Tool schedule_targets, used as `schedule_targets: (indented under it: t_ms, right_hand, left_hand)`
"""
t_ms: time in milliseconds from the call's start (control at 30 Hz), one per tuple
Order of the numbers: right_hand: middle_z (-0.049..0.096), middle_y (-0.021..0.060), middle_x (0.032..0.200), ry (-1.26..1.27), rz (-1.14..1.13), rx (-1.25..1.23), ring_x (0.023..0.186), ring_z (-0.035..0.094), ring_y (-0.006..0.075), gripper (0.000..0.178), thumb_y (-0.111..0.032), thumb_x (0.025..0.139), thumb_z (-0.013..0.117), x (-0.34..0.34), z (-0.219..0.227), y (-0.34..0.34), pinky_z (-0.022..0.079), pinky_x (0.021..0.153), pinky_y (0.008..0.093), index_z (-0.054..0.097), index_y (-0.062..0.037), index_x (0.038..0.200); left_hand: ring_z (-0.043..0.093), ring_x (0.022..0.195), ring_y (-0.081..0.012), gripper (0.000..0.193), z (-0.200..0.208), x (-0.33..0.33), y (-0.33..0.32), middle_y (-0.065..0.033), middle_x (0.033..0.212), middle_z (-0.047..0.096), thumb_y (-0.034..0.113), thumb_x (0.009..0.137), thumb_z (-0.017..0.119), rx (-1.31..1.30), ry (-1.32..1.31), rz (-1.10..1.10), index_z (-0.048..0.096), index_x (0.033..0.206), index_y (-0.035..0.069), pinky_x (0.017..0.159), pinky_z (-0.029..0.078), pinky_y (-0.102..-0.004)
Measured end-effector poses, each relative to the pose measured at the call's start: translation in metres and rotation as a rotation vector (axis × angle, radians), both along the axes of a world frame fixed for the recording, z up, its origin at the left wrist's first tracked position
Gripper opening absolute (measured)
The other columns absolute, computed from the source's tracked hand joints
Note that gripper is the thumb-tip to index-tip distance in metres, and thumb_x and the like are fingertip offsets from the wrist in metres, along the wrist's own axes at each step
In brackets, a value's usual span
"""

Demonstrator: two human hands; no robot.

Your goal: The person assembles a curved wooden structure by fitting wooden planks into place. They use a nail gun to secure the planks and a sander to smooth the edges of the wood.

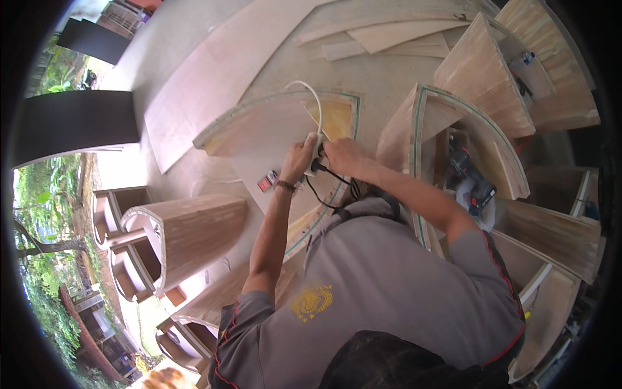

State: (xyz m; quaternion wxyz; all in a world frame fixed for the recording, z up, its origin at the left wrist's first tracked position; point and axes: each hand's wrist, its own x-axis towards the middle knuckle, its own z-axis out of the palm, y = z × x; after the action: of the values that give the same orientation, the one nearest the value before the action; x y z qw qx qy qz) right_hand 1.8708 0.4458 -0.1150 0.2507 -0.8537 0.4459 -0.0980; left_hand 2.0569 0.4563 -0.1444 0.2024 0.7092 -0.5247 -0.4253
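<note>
My left hand [300, 157] is closed around a white power strip [311, 170], held over a curved wooden cabinet piece. From its upper end a white cable [318, 107] arcs away. A black plug [318, 166] sits in the strip, and its black cord [353, 189] hangs in a loop below my right hand. My right hand [344, 157] is closed, its fingertips against the strip's right side by a dark part; what they pinch is mostly hidden. A small red and white pack [267, 181] lies on the pale panel [256, 162] beside my left wrist.
On the right, an open curved cabinet [414, 129] contains a black and red cordless power tool [476, 185]. More wooden cabinets [194, 227] stand left and right. Plywood sheets [214, 78] lie on the floor ahead. A dark curved panel [78, 126] is at the far left.
</note>
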Motion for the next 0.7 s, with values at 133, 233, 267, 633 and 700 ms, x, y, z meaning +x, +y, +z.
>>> schedule_targets:
  t_ms: [133, 233, 267, 633, 700]
  right_hand:
    - [0.072, 0.0195, 0.079, -0.143, -0.192, 0.021, 0.078, 0.072, 0.0391, 0.033, -0.037, 0.094, 0.067, -0.002, -0.005, -0.007, 0.056, 0.07, 0.0493, 0.073, -0.0052, 0.092]
    - [0.07, 0.0176, 0.075, -0.341, -0.395, 0.11, 0.074, 0.071, 0.0355, 0.041, -0.045, 0.091, 0.071, -0.032, -0.005, -0.009, 0.054, 0.067, 0.045, 0.072, -0.0049, 0.091]
    - [0.069, 0.017, 0.074, -0.411, -0.475, 0.166, 0.073, 0.071, 0.034, 0.043, -0.048, 0.09, 0.072, -0.05, -0.009, 0.0, 0.053, 0.066, 0.0434, 0.071, -0.0046, 0.089]
    - [0.064, 0.0172, 0.071, -0.503, -0.952, 0.439, 0.066, 0.06, 0.0278, 0.04, -0.038, 0.089, 0.072, -0.167, -0.054, 0.234, 0.046, 0.067, 0.0394, 0.068, 0.0011, 0.083]
    - [0.067, 0.0181, 0.077, -0.446, -1.055, 0.433, 0.072, 0.065, 0.0292, 0.038, -0.037, 0.089, 0.072, -0.168, -0.02, 0.258, 0.048, 0.068, 0.039, 0.07, 0.0011, 0.086]
  left_hand:
    - [0.07, 0.088, -0.0261, 0.078, 0.006, 0.004, -0.031, -0.0197, 0.083, 0.071, 0.07, 0.096, 0.052, 0.07, -0.037, -0.082, 0.076, 0.099, -0.003, 0.082, 0.052, -0.041]
    - [0.065, 0.089, -0.0172, 0.077, 0.011, 0.015, -0.056, -0.0114, 0.092, 0.073, 0.07, 0.092, 0.061, -0.044, 0.157, -0.086, 0.077, 0.107, -0.003, 0.078, 0.053, -0.0375]
    - [0.065, 0.085, -0.0153, 0.069, 0.021, 0.021, -0.066, -0.0085, 0.091, 0.071, 0.066, 0.094, 0.061, 0.029, 0.277, -0.1, 0.075, 0.109, 0.0, 0.075, 0.053, -0.0348]
    - [0.07, 0.079, -0.03, 0.043, 0.052, 0.098, -0.186, -0.0166, 0.091, 0.071, 0.052, 0.096, 0.064, 0.209, 1.207, 0.349, 0.071, 0.103, 0.009, 0.066, 0.061, -0.0404]
    - [0.07, 0.084, -0.0308, 0.039, 0.03, 0.087, -0.207, -0.013, 0.094, 0.072, 0.05, 0.094, 0.068, 0.234, 1.158, 0.456, 0.071, 0.102, 0.012, 0.071, 0.061, -0.0416]
